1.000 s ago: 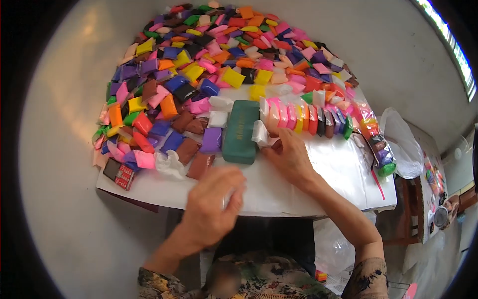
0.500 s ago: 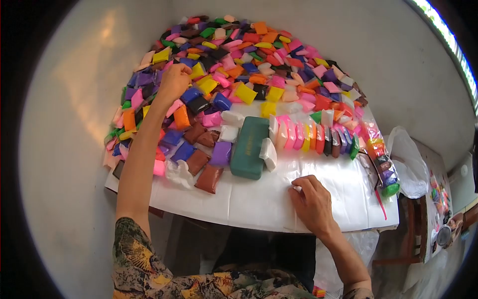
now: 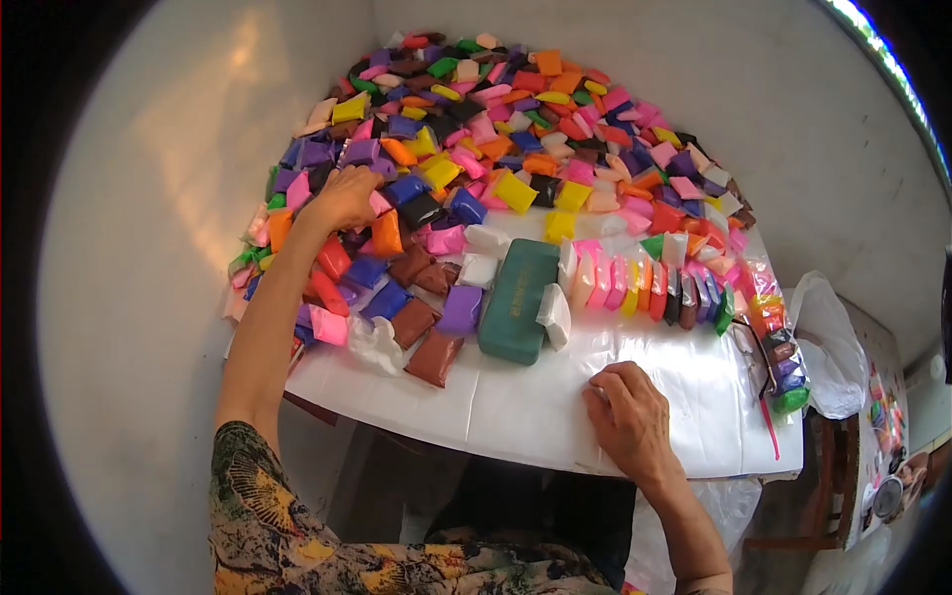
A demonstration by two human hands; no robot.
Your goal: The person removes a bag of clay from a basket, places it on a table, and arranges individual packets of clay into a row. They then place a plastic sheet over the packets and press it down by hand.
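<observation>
Fingers of your left hand (image 3: 342, 198) were curled down into the left side of the heap of coloured packets (image 3: 516, 188), and I could not tell if they gripped one; your right hand (image 3: 630, 416) lay loosely bent and empty on the white sheet (image 3: 496, 412). A careless pull could have swept neighbours off the crowded left edge.
</observation>
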